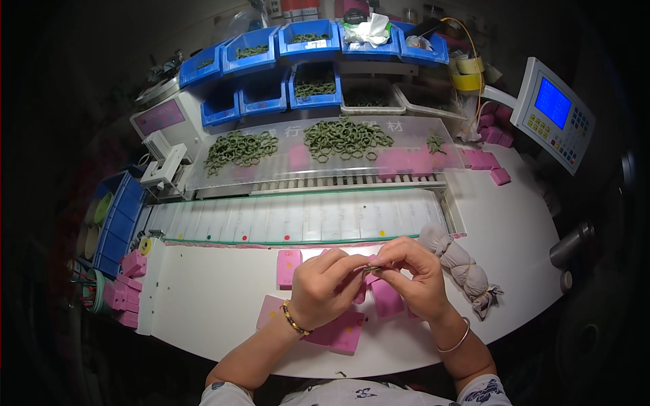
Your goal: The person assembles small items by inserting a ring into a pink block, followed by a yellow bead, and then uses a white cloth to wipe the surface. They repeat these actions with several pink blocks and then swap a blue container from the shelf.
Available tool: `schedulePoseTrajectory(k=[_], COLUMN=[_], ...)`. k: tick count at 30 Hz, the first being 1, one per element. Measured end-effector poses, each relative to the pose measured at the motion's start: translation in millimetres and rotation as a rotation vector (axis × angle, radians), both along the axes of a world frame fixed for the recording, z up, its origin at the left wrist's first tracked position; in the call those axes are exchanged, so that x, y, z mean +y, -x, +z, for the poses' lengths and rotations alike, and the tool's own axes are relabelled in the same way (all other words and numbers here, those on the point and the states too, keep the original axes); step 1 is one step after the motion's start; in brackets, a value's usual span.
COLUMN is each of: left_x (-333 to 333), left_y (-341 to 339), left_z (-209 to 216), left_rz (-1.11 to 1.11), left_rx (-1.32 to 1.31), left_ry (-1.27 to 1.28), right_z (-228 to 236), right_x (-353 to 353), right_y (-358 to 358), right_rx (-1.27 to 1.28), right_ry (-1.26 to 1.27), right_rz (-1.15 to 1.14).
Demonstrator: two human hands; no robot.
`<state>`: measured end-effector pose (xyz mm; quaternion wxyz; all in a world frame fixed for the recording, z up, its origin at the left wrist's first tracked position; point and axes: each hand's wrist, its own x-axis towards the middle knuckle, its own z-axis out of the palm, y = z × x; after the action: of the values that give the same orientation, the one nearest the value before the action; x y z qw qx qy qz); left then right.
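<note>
My left hand (322, 287) and my right hand (414, 276) meet over the front of the white table. Between their fingertips they pinch a small green piece (371, 268), which looks like one of the thin rings, though the fingers cover much of it. Under and around the hands lie several pink mould blocks: one (289, 267) left of my left hand, another (347, 333) below it and a third (387, 298) beneath my right hand. Farther back, a translucent tray carries a pile of green rings (345, 137) and a second pile (240, 150) to its left.
A machine with a pale panelled strip (298, 220) runs across the middle. Blue bins (315, 84) stand at the back. At right are a twisted cloth bundle (460, 265) and a control panel (554, 111). A blue crate (120, 216) and stacked pink blocks (124, 296) are at left.
</note>
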<state>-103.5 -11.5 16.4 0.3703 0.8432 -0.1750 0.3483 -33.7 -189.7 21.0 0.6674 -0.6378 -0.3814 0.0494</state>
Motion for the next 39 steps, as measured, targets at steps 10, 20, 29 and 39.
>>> schedulePoseTrajectory(k=[10, 20, 29, 39], left_x=[0.2, -0.8, -3.6, 10.2], left_y=[6.0, 5.0, 5.3, -5.0], left_z=[4.2, 6.5, 3.0, 1.9], left_rz=[-0.349, -0.336, -0.355, -0.417], left_rx=[0.648, 0.873, 0.884, 0.970], left_ry=[0.707, 1.050, 1.028, 0.914], right_z=[-1.2, 1.9, -0.1, -5.7], right_x=[-3.2, -1.2, 0.9, -0.3], right_y=[-1.0, -1.1, -0.5, -1.1], right_rx=[0.452, 0.730, 0.807, 0.775], right_ry=[-0.129, -0.102, -0.093, -0.054], right_rz=[0.180, 0.091, 0.195, 0.125])
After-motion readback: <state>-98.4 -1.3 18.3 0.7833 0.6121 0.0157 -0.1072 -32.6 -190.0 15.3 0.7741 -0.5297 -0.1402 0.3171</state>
